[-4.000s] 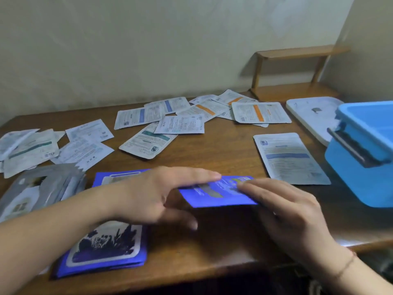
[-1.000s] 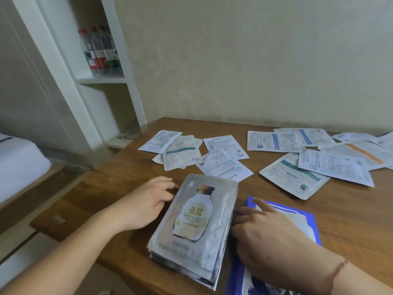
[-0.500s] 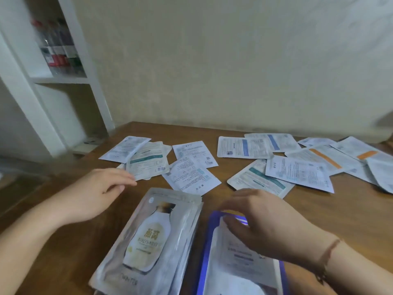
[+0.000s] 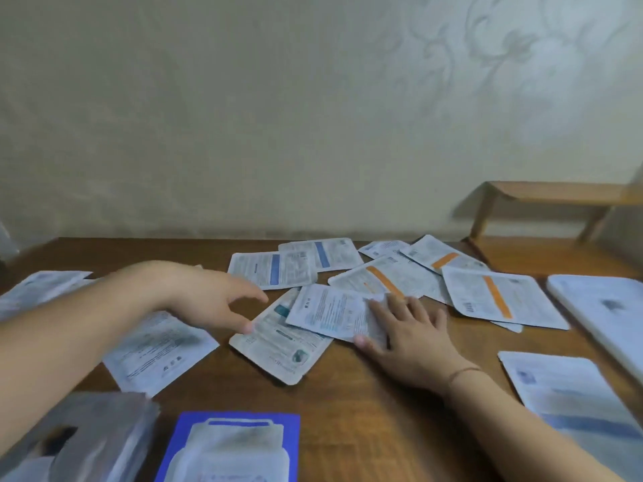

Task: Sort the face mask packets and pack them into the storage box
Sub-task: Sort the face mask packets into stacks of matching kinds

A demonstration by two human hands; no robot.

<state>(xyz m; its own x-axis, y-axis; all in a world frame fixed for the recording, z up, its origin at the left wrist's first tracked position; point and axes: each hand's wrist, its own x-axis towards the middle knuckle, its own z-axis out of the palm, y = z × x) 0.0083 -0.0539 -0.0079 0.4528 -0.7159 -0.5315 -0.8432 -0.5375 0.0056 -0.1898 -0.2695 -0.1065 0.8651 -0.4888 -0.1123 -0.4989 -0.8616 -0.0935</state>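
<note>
Several white face mask packets lie scattered on the wooden table [image 4: 348, 394]. My right hand [image 4: 407, 332] rests flat, fingers spread, on a white packet [image 4: 330, 314]. That packet overlaps a teal-banded packet [image 4: 278, 346]. My left hand [image 4: 208, 297] reaches over the table with straight fingers, its thumb tip touching the teal-banded packet's left edge. At the near edge sit a silver packet stack [image 4: 80, 443] and a blue packet stack [image 4: 236, 447]. The storage box is out of view.
Blue-banded packets [image 4: 275, 274] and orange-banded packets [image 4: 497, 300] lie behind my hands. More white packets lie at the left [image 4: 160, 353] and the near right [image 4: 563, 387]. A white lid [image 4: 598, 307] lies at the right, and a wooden shelf riser [image 4: 556, 193] stands at the back right.
The view swung right, away from the shelf. Both hands left the silver and blue stacks and moved forward onto the scattered white packets in the middle.
</note>
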